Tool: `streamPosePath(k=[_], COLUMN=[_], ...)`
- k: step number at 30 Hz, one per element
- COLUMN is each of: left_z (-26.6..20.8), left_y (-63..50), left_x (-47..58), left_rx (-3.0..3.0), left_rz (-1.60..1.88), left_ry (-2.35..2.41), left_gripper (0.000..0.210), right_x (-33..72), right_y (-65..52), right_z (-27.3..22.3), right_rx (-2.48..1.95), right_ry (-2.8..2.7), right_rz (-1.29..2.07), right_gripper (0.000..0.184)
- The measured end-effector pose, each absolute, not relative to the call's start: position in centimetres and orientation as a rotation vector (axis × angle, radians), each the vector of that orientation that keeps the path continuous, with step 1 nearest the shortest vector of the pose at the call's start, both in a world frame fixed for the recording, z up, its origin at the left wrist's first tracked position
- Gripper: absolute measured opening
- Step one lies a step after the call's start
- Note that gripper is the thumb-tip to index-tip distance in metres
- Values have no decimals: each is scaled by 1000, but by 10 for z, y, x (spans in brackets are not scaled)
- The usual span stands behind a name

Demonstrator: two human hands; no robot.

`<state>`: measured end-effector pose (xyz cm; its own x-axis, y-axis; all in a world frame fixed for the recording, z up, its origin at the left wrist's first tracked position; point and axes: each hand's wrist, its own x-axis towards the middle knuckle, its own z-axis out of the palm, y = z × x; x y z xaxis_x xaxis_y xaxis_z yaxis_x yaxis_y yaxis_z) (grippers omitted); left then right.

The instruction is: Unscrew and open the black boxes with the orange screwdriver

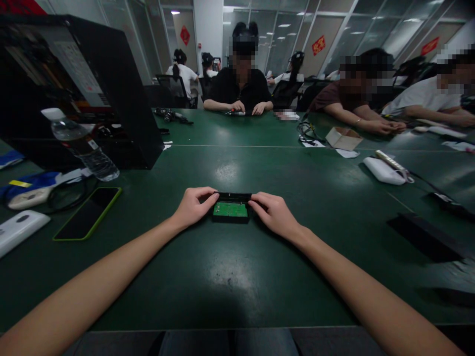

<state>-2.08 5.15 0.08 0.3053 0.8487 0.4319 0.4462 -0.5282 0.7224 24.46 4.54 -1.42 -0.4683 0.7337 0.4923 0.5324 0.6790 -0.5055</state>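
In the middle of the green table, a small black plastic case holds a green circuit board. Along its far side stands a black panel, tilted up; I cannot tell whether it is hinged or a separate piece. My left hand pinches the panel's left end between thumb and fingers. On the other side, my right hand grips the right end the same way. Both forearms reach in from the front edge. The board faces up toward me, and its small parts are too fine to make out.
Left are a green-edged phone, a plastic bottle and an open black computer case. Right lie a white power bank, a dark block and a cardboard box. Across the table, a person holds a tool.
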Motion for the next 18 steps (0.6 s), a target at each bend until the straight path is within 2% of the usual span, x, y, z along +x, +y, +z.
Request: streamPosePath(k=[18], left_z=[-1], left_y=[55], left_x=[-23], left_rx=[2133], left_rz=[1018], left_ry=[1122], left_gripper=[34], right_x=[246], right_y=[45], right_z=[-14], right_rx=[-960], right_ry=[-2214], right_rz=[336], right_gripper=[20])
